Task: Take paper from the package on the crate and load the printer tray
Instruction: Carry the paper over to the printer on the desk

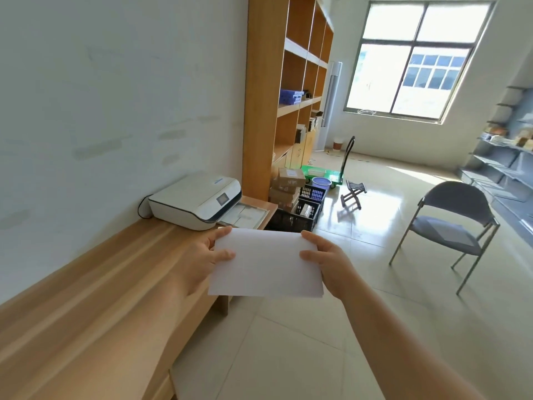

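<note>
I hold a thin stack of white paper [266,262] flat in front of me with both hands. My left hand [206,255] grips its left edge, thumb on top. My right hand [326,262] grips its right edge the same way. The white printer [193,199] sits on the wooden desk [95,298] against the wall, a little beyond the paper. Its tray [245,215] is pulled out toward the desk's end, just past the paper's far edge. A black crate [294,217] stands on the floor beyond the desk; the paper package is not clear to me.
A tall wooden shelf unit [274,82] rises behind the printer. Cardboard boxes [288,183] and a second black crate [313,193] sit at its foot. A grey chair [450,223] stands at the right, with a small folding stool [353,193] and a green cart [323,173] farther back.
</note>
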Demonstrator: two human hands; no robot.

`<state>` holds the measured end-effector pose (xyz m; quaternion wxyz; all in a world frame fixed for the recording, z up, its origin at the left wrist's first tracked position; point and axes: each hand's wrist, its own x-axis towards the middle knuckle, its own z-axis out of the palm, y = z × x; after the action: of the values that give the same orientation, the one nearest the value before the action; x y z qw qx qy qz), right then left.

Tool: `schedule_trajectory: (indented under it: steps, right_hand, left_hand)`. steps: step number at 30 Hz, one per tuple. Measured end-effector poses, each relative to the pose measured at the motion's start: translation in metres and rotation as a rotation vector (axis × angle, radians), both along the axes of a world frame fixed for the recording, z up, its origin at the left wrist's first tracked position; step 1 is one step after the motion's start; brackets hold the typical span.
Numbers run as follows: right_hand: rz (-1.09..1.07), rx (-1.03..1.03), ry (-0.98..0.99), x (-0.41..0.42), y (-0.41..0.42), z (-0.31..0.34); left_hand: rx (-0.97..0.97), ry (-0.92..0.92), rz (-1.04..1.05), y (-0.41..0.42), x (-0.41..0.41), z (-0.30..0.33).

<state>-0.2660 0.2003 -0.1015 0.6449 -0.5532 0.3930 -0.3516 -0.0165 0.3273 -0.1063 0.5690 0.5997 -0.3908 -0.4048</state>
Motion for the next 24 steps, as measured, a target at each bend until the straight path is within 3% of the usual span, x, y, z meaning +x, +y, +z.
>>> schedule_trajectory:
  steps: [8,24]
  right_hand:
    - [-0.044,0.037,-0.013,-0.005,-0.137,-0.01]
    - [0.154,0.092,0.033,0.011,-0.409,-0.041]
  left_hand:
    - [0.08,-0.05,-0.07,-0.143,0.002,-0.002]
    - [0.133,-0.077,0.141,-0.369,-0.009,-0.031]
